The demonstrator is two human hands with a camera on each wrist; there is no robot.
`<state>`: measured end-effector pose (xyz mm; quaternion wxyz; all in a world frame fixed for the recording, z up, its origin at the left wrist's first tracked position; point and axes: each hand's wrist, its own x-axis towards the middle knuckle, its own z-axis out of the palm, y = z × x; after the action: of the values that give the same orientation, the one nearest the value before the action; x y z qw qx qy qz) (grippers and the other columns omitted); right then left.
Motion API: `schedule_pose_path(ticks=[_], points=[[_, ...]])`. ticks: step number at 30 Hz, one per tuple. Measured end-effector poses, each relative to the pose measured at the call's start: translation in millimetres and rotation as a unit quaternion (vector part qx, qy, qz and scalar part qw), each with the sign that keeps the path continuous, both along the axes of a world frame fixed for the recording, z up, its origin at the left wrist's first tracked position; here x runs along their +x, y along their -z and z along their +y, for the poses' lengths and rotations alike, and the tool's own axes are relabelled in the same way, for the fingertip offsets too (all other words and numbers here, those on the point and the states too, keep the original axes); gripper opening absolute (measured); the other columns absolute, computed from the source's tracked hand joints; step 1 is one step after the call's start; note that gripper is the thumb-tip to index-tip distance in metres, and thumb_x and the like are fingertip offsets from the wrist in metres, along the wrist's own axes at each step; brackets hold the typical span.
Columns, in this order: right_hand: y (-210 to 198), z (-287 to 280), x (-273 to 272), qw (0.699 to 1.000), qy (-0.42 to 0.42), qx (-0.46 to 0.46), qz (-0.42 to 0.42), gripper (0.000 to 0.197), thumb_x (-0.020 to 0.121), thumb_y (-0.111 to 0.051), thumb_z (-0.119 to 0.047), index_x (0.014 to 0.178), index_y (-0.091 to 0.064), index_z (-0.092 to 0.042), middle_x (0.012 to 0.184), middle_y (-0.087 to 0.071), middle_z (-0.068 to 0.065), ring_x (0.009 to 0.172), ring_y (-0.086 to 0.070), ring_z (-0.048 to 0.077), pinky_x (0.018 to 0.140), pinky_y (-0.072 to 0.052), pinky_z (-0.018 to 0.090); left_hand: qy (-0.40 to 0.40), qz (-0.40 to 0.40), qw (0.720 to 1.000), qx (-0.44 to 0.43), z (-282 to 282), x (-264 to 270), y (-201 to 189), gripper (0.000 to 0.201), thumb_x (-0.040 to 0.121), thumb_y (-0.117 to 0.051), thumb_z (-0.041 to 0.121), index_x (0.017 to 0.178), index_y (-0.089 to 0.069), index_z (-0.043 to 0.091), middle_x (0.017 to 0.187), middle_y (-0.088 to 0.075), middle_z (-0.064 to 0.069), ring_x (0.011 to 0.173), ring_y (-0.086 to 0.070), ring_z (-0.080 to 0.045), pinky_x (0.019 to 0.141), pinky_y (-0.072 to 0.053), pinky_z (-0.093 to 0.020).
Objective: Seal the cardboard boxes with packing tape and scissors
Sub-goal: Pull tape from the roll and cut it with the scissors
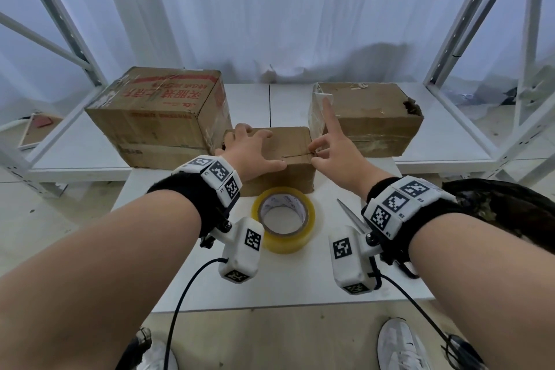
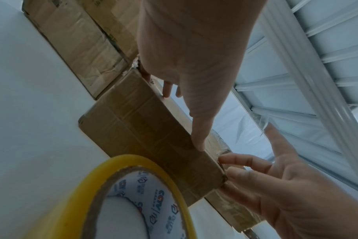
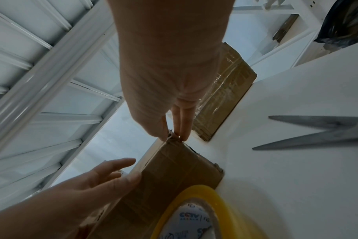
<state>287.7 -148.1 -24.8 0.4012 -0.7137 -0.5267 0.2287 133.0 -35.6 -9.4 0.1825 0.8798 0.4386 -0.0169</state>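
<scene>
Cardboard boxes are set on a white table [image 1: 345, 273]: a small box [image 1: 288, 156] at the middle, just beyond a tape roll [image 1: 283, 219], flanked by a large box with red print [image 1: 156, 117] on the left and a worn box [image 1: 369, 120] on the right, both standing farther back. The small box is touched on its left by the large box, while the worn box stands just beside its right end. Scissors [image 3: 317, 131] are laid with blades parted on the table to the right of the roll; in the head view they are mostly hidden behind the right wrist unit. Two white shoes [image 1: 399, 345] are seen on the pale floor below the table edge. White metal shelf frames [image 1: 468, 39] are placed on both sides, and a pale curtain [image 1: 240, 9] is hung behind. A dark bag [image 3: 345, 22] is seen at far right.

The small box is plain brown, with a dark seam across its top where the flaps meet. The left hand [image 1: 249, 150] is spread flat over the box's left part, fingers wide and thumb along the near top edge. The box's right end at the seam is pinched by the right hand [image 1: 333, 150] between thumb and two fingers, the forefinger raised straight.
</scene>
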Motion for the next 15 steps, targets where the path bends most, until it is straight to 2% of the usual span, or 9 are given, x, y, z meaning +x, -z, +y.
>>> schedule_pose_path(ticks=[4, 9, 15], points=[[3.6, -1.4, 2.2, 0.999, -0.007, -0.017, -0.033, 0.110, 0.086, -0.066, -0.005, 0.147, 0.015, -0.046, 0.094, -0.059, 0.008, 0.087, -0.063, 0.023, 0.082, -0.053, 0.029, 0.019, 0.017, 1.000, 0.011, -6.5, 1.7, -1.7, 0.070, 0.081, -0.061, 0.063, 0.141, -0.035, 0.039, 0.149, -0.016, -0.006, 0.139, -0.016, -0.033, 0.108, -0.024, -0.056], [4.1, 2.5, 4.9, 0.998, -0.014, -0.017, -0.058, 0.112, 0.085, -0.067, -0.006, 0.146, 0.017, -0.046, 0.090, -0.059, 0.007, 0.083, -0.062, 0.021, 0.084, -0.054, 0.033, 0.066, -0.047, 0.997, 0.011, -12.5, 8.8, -2.2, 0.032, 0.087, -0.062, 0.045, 0.116, -0.056, 0.035, 0.141, -0.029, -0.005, 0.134, -0.025, -0.030, 0.111, -0.025, -0.053], [0.5, 2.6, 4.6, 0.996, -0.030, -0.031, -0.078, 0.109, 0.086, -0.066, -0.005, 0.148, 0.018, -0.039, 0.087, -0.059, 0.007, 0.080, -0.062, 0.021, 0.078, -0.052, 0.026, 0.078, -0.054, 0.995, 0.016, -10.0, 13.4, 0.6, 0.023, 0.089, -0.062, 0.039, 0.110, -0.061, 0.032, 0.136, -0.034, -0.004, 0.131, -0.028, -0.028, 0.110, -0.029, -0.050]])
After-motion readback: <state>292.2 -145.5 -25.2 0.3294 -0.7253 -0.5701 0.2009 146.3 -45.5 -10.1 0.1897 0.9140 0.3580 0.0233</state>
